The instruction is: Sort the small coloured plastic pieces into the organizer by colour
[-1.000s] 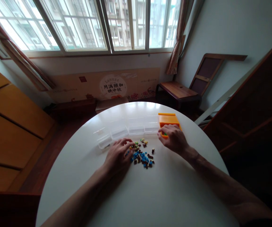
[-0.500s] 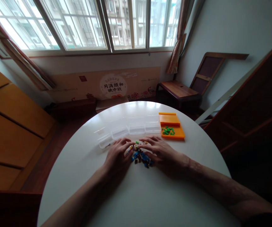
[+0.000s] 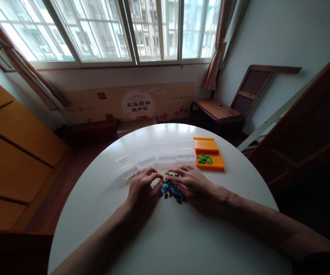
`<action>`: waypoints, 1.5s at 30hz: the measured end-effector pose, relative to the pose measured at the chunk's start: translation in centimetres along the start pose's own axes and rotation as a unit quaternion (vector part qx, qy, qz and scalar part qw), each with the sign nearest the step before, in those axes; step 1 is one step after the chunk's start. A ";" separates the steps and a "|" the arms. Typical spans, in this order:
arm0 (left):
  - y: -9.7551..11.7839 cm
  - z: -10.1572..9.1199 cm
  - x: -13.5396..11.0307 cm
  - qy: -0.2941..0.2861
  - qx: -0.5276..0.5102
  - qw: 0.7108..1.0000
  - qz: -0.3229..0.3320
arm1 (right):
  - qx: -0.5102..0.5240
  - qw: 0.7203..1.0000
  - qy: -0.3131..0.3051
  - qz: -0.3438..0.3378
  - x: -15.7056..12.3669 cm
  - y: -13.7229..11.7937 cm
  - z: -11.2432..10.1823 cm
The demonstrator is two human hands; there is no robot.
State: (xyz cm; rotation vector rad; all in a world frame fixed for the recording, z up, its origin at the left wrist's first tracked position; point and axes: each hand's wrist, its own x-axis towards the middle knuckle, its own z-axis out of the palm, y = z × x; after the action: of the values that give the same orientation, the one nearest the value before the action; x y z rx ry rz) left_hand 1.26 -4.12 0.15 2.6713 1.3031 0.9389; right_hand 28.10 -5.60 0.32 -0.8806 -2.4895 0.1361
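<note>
Our left hand (image 3: 142,189) and right hand (image 3: 193,183) flank the pile of mixed bricks (image 3: 170,188): right fingers spread over it, left fingers bunched at its left edge, a pinch we cannot confirm. Beyond the pile the clear boxes (image 3: 166,153) look empty; beyond it to the right, green bricks (image 3: 204,159) already lie in the orange tray (image 3: 215,165), so most seems left. A second ago our right hand was at that tray

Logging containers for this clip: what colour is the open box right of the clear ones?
Orange. The box holds green pieces; the head view shows it best.
</note>
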 end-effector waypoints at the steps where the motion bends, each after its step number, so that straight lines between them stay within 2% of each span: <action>1: 0.0 0.0 0.0 -0.003 -0.001 1.000 -0.003 | -0.003 1.000 -0.002 -0.001 0.0 0.0 -0.1; 10: 0.8 -0.5 0.1 -0.019 0.035 0.999 -0.021 | 0.009 1.000 0.020 -0.012 0.6 0.4 -0.1; 16: 0.6 -0.6 0.4 -0.046 0.058 0.997 -0.018 | 0.010 0.998 0.045 0.043 1.8 0.3 0.4; 20: 0.5 -0.5 0.7 -0.057 0.061 0.997 -0.001 | -0.016 0.995 0.039 0.091 3.0 0.1 0.6; 28: -0.1 -0.6 1.0 -0.070 0.083 0.993 0.044 | -0.042 0.989 0.007 0.141 3.7 -0.2 1.1; 36: -0.2 -1.2 1.2 -0.057 0.074 0.994 0.058 | -0.052 0.989 0.000 0.140 4.1 -0.5 1.5; 40: -0.1 -1.6 1.6 -0.045 0.064 0.995 0.060 | -0.041 0.992 0.033 0.119 3.5 -0.4 0.8; 45: 0.7 -1.3 3.7 -0.040 0.029 0.996 0.080 | -0.015 0.982 0.122 0.144 0.4 0.8 -2.2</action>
State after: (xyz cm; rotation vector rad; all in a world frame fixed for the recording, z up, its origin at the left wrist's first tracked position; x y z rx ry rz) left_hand 2.80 -2.22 3.24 2.8607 1.1323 0.8088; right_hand 29.37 -4.86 2.24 -1.1929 -2.1331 0.0804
